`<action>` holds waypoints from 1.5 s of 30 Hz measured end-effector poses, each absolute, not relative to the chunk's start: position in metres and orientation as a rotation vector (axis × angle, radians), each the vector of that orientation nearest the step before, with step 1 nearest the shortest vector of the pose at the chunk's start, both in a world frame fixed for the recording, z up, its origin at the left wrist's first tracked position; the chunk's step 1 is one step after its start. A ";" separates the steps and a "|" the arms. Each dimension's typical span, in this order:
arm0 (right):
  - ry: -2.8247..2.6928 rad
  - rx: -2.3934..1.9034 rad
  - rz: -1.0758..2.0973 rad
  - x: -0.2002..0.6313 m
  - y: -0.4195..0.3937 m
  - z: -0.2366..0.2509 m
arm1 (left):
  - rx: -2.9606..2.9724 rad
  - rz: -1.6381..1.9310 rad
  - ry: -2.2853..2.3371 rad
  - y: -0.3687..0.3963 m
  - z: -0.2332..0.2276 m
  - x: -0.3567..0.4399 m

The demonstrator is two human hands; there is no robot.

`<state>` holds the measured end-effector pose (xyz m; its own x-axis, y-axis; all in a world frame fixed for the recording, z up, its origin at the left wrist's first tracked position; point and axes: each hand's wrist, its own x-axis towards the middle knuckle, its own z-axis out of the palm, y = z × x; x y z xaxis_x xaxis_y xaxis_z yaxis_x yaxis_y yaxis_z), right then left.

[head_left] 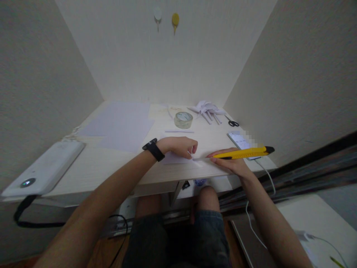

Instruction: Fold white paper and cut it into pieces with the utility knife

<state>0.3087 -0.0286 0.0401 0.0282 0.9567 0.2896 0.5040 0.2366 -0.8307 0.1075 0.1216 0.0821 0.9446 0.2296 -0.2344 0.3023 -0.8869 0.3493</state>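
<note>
- Two forearms reach forward over the counter (111, 163) edge.
- Left hand (181, 146): wrist banded by a black watch (153, 149), fingers curled, pressing down a paper strip (178, 159) near the front edge.
- Right hand (231, 162): closed around a yellow utility knife (242, 153), held nearly level, tip touching the strip.

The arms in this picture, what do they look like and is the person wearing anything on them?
Both arms are bare, with no sleeves showing anywhere along them. The left hand has a black band strapped around its wrist, like a watch or fitness tracker. The right hand wears nothing: no band, ring or glove that can be seen. No gloves on either hand.
</note>
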 end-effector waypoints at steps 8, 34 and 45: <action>-1.599 -1.399 0.648 0.310 -0.029 0.039 | 2.581 -0.305 0.324 0.115 0.078 0.113; -1.666 -1.379 0.605 0.315 -0.029 0.036 | 2.297 -0.139 0.192 0.136 0.049 0.114; -1.687 -1.365 0.600 0.314 -0.032 0.037 | 2.296 -0.093 0.206 0.137 0.048 0.111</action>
<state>0.3139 -0.0316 0.0373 -0.0302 0.9473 0.3191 0.5333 0.2852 -0.7964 0.1115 0.1373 0.0480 0.9840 0.1186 -0.1328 0.1780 -0.6583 0.7314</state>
